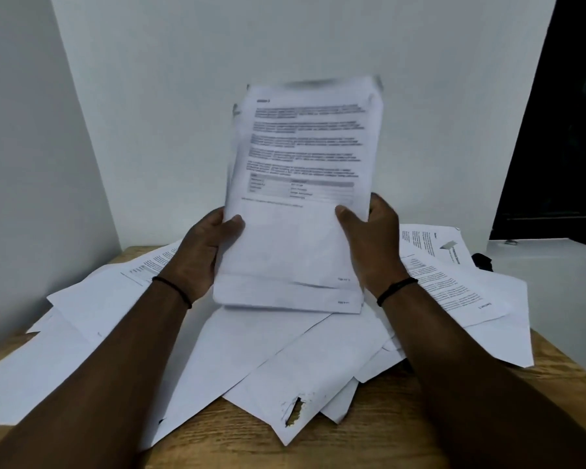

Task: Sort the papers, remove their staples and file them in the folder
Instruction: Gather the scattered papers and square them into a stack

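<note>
Gripped by both hands, a stack [301, 198] of printed sheets was held upright above the table [403, 428], in front of a white wall. L hand [203, 252] was curled round the stack's lower left edge, thumb laid on the front page; R hand [372, 242] was curled round the lower right edge, thumb also on the front. A black band was seen on each wrist.

Front page: a short bold heading at top left, several paragraphs, then a small table w/ a grey header row; text was too blurred to be read. Small page nos. were printed at the bottom right corners, illegible. Lower edges of the sheets were uneven, not squared.

Loose papers [285, 367] were spread over the table under and beside the stack, mostly blank side up. One sheet near the front edge had a torn corner [295, 412]. Printed pages [447, 282] lay at the right, headings unreadable.
</note>
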Demonstrator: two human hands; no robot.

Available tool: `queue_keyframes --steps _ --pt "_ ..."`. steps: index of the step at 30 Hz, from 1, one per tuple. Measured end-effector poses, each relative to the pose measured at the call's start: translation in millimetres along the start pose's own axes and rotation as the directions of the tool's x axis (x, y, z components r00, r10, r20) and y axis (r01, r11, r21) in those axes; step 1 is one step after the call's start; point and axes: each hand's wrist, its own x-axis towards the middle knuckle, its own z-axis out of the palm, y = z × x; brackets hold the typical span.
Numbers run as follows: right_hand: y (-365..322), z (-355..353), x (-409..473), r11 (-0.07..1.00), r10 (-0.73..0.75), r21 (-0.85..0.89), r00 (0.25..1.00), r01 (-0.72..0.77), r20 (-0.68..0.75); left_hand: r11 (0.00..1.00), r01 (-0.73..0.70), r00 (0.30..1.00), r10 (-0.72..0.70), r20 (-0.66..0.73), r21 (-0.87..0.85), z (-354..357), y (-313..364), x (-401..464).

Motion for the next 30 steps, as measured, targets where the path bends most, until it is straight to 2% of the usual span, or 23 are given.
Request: queue_keyframes --steps 2,4,6,8,11,15,17,18,19,20,21,22,23,25,30 --pt "-7 1 -3 0.99 -0.128 -0.067 0.99 0.124 -0.058 0.996 0.015 1.0 -0.013 -0.022 0.086 1 -5 1" --pt "-11 2 -5 0.984 -0.172 -0.06 0.984 0.169 -0.05 0.992 -0.013 0.998 0.019 -0.053 0.124 2 -8 2" --pt "-9 3 -7 0.991 -0.132 0.008 0.991 0.131 0.014 0.991 -0.068 0.993 0.078 -0.086 0.117 3 -9 3" --pt "1 3 -7 0.999 -0.027 0.039 0.994 0.023 0.104 0.989 -0.09 0.991 0.101 -0.088 0.119 5 -11 2" --pt "15 3 -9 0.996 0.092 -0.01 0.983 -0.092 0.159 0.986 -0.019 0.995 0.035 -0.092 0.166 5 -20 -1" --pt "13 4 -9 0.989 0.137 -0.071 0.989 -0.133 0.051 0.975 0.068 0.993 -0.046 -0.107 0.211 0 -22 1" --pt "10 1 -7 0.981 0.157 -0.109 0.987 -0.161 -0.042 0.944 0.096 0.981 -0.037 -0.188 0.315 -3 -22 6" --pt "11 -1 -7 0.971 0.168 -0.159 0.983 -0.178 -0.077 0.873 0.126 0.97 -0.009 -0.242 0.472 -8 -25 10" --pt "12 -3 -6 0.952 0.17 -0.241 0.981 -0.189 -0.099 0.727 0.176 0.961 0.018 -0.275 0.664 -16 -29 13" --pt "14 -5 -6 0.916 0.167 -0.352 0.98 -0.194 -0.105 0.529 0.245 0.954 0.016 -0.298 0.812 -22 -33 14" --pt "17 -8 -5 0.865 0.163 -0.465 0.982 -0.191 -0.099 0.337 0.306 0.947 -0.014 -0.32 0.89 -26 -35 13" --pt "20 -11 -4 0.802 0.163 -0.569 0.983 -0.183 -0.086 0.202 0.349 0.937 -0.058 -0.344 0.915 -30 -36 12" --pt "24 -13 -3 0.733 0.164 -0.659 0.984 -0.169 -0.07 0.136 0.376 0.925 -0.108 -0.364 0.916 -32 -36 10" --pt "30 -17 -3 0.595 0.174 -0.793 0.984 -0.129 -0.03 0.105 0.383 0.917 -0.162 -0.364 0.918 -34 -35 8" --pt "38 -17 -9 0.363 0.16 -0.931 0.986 -0.021 0.04 -0.007 0.382 0.904 -0.203 -0.375 0.924 -45 -35 13"
